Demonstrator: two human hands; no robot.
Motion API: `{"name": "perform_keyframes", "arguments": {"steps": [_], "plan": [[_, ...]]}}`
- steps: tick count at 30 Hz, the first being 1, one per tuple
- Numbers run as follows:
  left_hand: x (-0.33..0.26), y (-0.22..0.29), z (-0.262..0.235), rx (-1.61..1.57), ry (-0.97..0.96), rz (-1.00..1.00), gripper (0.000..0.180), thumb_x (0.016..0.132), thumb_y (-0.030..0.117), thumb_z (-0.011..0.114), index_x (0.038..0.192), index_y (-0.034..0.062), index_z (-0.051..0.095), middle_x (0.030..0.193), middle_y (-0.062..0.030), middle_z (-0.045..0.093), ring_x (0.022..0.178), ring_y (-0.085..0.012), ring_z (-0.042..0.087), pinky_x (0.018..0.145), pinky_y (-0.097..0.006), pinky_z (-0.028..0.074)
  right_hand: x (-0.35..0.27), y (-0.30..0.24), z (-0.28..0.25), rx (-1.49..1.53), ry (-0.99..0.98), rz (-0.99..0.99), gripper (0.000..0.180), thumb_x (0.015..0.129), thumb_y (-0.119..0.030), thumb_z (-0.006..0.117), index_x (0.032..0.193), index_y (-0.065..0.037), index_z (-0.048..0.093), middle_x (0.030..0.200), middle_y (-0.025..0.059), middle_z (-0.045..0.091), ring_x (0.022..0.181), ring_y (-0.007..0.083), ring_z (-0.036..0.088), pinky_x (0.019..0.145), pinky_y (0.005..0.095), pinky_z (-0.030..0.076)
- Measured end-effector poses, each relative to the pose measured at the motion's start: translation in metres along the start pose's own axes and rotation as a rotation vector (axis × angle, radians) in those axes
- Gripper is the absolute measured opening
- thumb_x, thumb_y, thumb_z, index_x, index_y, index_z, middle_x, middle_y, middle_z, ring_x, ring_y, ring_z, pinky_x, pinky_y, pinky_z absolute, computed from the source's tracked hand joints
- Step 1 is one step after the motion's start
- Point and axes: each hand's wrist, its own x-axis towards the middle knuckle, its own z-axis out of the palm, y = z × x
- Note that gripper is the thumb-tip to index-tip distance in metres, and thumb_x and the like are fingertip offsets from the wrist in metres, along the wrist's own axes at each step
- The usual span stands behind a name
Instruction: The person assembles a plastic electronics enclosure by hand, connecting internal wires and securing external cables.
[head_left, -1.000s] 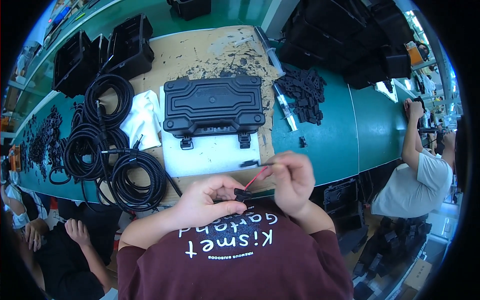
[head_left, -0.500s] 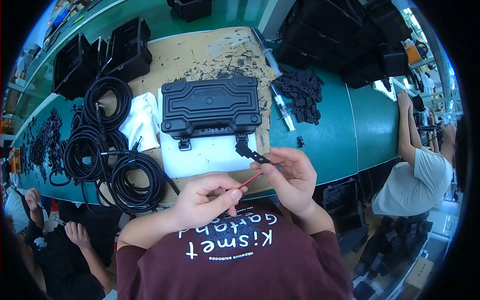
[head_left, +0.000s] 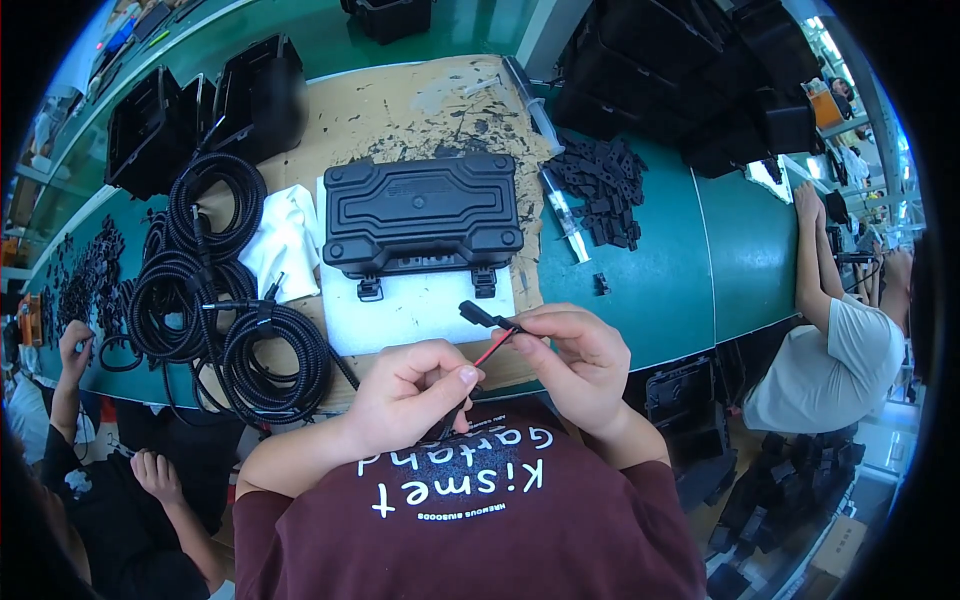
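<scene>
My right hand [head_left: 582,362] pinches a small black plastic bracket [head_left: 482,316] by its near end. A red-and-black wire [head_left: 494,347] runs from the bracket to my left hand [head_left: 420,392], whose thumb and fingers are closed on it. Both hands are in front of a black hard case [head_left: 420,212], which lies lid up on a white foam sheet [head_left: 420,322]. Two latches hang from the case's near side. Below my left hand, the rest of the wire is mostly hidden.
Coiled black corrugated tubes [head_left: 275,362] and a white cloth [head_left: 283,245] lie left. Opened black cases [head_left: 150,135] stand behind them. Right are a syringe [head_left: 566,215] and a heap of black brackets [head_left: 602,185]. A co-worker's arm [head_left: 820,250] rests at right; another person's hand [head_left: 157,475] shows lower left.
The bracket has turned in my right hand, its far end swinging left and now seen more edge-on. My left hand has shifted slightly. At far left, a co-worker's hand has risen toward the table.
</scene>
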Motion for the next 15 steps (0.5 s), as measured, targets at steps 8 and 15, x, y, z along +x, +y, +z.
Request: {"name": "perform_keyframes", "arguments": {"steps": [8, 15], "plan": [[0.0008, -0.0021, -0.0003, 0.005, 0.016, -0.016, 0.017, 0.098, 0.014, 0.052, 0.095, -0.0011, 0.058, 0.074, -0.0032, 0.061, 0.061, -0.0080, 0.063, 0.053, -0.018, 0.046, 0.0018, -0.0004, -0.0008, -0.039, 0.000, -0.058, 0.020, 0.082, 0.015, 0.059, 0.100, 0.005, 0.059, 0.100, 0.0193, 0.064, 0.090, 0.0238, 0.066, 0.081, 0.0317, 0.053], [-0.0006, -0.0014, 0.0004, -0.036, 0.038, -0.038, 0.016, 0.097, 0.013, 0.052, 0.093, -0.0008, 0.058, 0.074, -0.0035, 0.062, 0.061, -0.0079, 0.063, 0.053, -0.018, 0.046, 0.0036, -0.0007, -0.0003, -0.084, 0.004, -0.095, 0.020, 0.080, 0.013, 0.061, 0.098, 0.004, 0.059, 0.098, 0.0195, 0.065, 0.089, 0.0242, 0.067, 0.078, 0.0302, 0.053]]}}
